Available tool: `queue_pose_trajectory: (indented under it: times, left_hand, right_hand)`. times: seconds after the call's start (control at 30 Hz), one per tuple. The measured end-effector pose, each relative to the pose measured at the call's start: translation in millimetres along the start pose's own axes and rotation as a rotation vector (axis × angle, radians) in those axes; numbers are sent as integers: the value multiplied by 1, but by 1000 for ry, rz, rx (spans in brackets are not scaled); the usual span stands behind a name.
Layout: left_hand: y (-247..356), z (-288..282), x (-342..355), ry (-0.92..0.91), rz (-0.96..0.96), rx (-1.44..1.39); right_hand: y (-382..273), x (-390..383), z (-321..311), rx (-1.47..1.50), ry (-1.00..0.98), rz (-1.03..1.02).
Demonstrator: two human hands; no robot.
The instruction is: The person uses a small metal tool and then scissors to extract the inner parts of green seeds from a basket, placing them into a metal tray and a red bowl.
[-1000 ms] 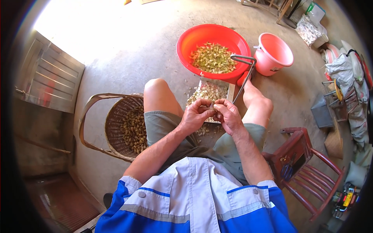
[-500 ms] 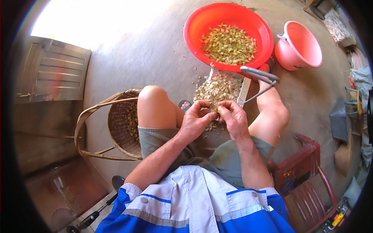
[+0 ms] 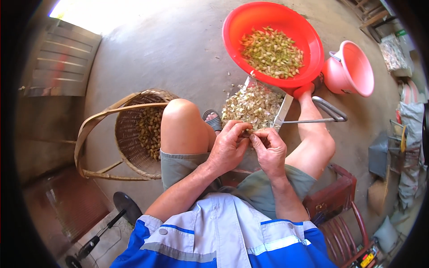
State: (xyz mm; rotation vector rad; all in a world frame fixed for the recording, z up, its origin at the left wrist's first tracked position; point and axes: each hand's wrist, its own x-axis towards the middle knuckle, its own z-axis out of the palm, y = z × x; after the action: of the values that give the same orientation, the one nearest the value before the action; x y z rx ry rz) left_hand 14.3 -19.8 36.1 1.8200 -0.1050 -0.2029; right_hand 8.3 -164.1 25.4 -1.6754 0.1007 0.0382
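My left hand and my right hand meet above my lap, fingertips pinched together. Between them is a small brownish bulb, mostly covered by the fingers. Just beyond, a heap of pale papery peelings fills a white-sided dustpan with a bent grey metal handle. Past that stands a red plastic basin containing many pale-green pointed bulbs. Beside my left knee, a woven basket with a broad looped handle leans tilted, brownish unpeeled bulbs inside.
A pink bucket stands right of the basin. Close by my right thigh is a dark red wooden chair. A black stand with a round base is at lower left. Bags and boxes line the right side; a metal door is far left.
The view has shifted slightly, and the dustpan handle has swung down toward the right. Both hands stay together, with their fingers now covering more of the bulb.
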Motion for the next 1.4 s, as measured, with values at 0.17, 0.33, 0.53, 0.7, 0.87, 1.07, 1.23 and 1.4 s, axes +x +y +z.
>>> queue_pose_trajectory:
  times: [0.17,0.33,0.53,0.7,0.87,1.07,1.23,1.4]
  left_hand:
    - [8,-6,-1,-62,-33,-73]
    - [6,-6,-7,-91,-162,-310]
    - [-1,2,-8,-111,-296,-592]
    - [-9,4,-7,-77,-301,-981]
    - [-17,6,-2,-14,-342,-1072]
    - [-29,13,2,-39,-418,-1032]
    - [-38,20,-1,-33,-363,-801]
    - [-33,21,-2,-26,-365,-643]
  right_hand:
    - [1,-10,1,-164,-26,-46]
    - [-11,-11,0,-70,-18,46]
    - [2,-13,-12,114,-40,43]
    - [40,-6,-26,34,-5,58]
    - [45,3,-25,161,70,75]
    - [47,1,-28,32,-66,-3]
    - [34,-4,-16,327,-96,53]
    - [42,-2,-23,167,-112,83]
